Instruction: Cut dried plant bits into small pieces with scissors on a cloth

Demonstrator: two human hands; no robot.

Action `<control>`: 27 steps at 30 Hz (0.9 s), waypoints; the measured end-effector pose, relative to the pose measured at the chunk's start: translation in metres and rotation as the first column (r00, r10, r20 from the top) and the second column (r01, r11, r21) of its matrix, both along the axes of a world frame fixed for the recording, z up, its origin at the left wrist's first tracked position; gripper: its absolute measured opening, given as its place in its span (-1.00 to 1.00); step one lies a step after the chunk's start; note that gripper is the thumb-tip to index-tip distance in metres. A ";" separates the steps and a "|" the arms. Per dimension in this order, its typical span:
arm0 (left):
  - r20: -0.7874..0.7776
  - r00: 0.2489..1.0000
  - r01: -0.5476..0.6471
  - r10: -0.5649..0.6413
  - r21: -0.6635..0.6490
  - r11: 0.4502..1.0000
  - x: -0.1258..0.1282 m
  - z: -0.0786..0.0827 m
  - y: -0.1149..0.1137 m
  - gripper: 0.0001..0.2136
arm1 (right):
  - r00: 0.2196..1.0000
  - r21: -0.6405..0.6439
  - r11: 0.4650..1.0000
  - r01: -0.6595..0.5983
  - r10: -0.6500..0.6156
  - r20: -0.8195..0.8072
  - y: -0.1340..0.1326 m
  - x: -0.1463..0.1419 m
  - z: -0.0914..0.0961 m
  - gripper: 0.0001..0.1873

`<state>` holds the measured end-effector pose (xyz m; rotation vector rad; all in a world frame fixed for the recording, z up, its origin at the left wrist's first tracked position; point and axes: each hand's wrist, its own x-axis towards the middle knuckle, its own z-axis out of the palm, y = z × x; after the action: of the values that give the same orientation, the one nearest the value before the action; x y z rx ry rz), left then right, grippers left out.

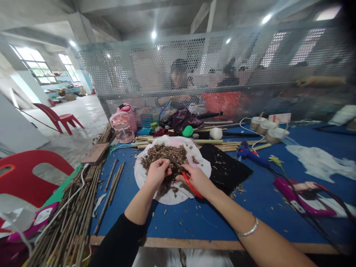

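Observation:
My right hand (197, 178) is closed around red-handled scissors (185, 175), whose dark blades point up and left toward my left hand. My left hand (157, 172) is pinched shut on a small piece of something I cannot make out, right at the blade tips. Both hands hover over a white sheet (144, 174) bearing a heap of brown chopped plant bits (163, 153). A silver bangle (248, 230) sits on my right forearm.
A bundle of thin brown sticks (72, 218) lies along the blue table's (228, 218) left edge. A black cloth (224, 167), blue glue gun (251, 154), pink tool (297, 193), pink water jug (123, 124), white ball (216, 133) and tape rolls (268, 127) surround the sheet. People sit behind a mesh screen (139, 70). Red chairs (27, 178) stand left.

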<state>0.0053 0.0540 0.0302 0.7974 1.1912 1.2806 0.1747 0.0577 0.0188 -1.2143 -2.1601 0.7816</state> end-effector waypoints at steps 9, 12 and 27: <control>0.256 0.962 -0.060 0.099 -0.158 0.986 -0.001 0.007 0.002 -0.94 | 0.996 0.063 0.995 0.083 -0.081 -0.030 0.006 0.007 0.003 -0.54; 0.268 0.960 -0.043 0.080 -0.141 0.989 -0.002 0.007 0.002 -0.83 | 0.996 0.060 0.995 0.080 -0.078 -0.032 0.006 0.007 0.001 -0.54; 0.386 0.912 -0.106 0.136 -0.098 0.990 -0.006 0.008 0.002 -0.78 | 0.991 0.083 0.993 0.078 -0.086 0.105 0.002 0.007 0.004 -0.51</control>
<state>-0.0004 0.0559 0.0379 0.3881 0.9658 1.4100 0.1814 0.0599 0.0232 -1.3231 -2.1901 0.6024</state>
